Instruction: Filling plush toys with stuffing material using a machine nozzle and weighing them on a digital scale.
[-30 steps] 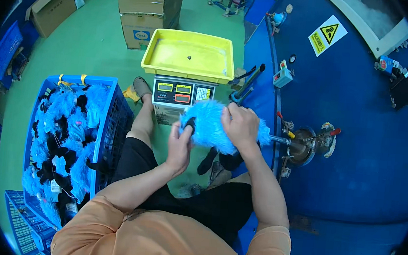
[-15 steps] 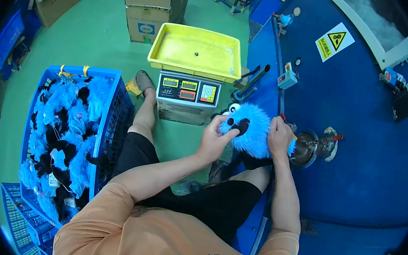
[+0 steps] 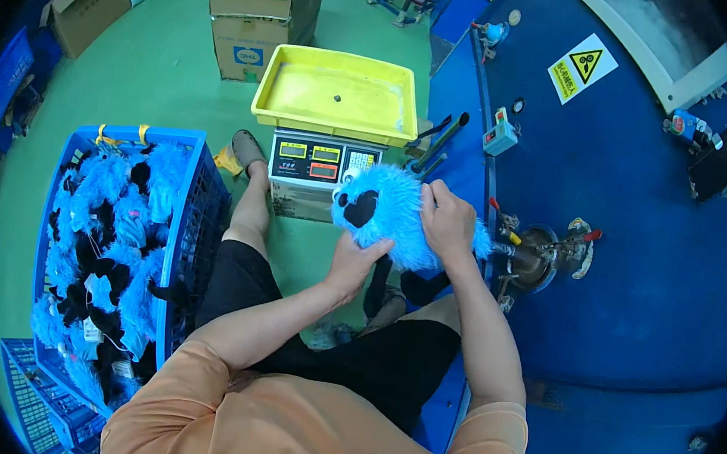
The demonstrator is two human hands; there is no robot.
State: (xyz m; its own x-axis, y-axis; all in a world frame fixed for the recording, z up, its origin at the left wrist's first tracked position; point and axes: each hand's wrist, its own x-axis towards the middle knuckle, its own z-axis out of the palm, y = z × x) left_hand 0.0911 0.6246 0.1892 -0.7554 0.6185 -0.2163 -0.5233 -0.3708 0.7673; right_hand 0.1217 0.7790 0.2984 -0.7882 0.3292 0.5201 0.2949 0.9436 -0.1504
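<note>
the left fingers [image 3: 378,247] and right fingers [image 3: 439,196] grip the blue plush toy [image 3: 398,215], face directed left, long axis running left-right.

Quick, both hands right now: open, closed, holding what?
Left hand: thumb against the blue furry plush toy near its face; fingers partly hidden, so its grip cannot be told.
Right hand: closed, holding the same toy's body.

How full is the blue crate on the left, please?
The blue crate looks full: blue plush toys cover its inside, and a black limb hangs over its rim.
</note>
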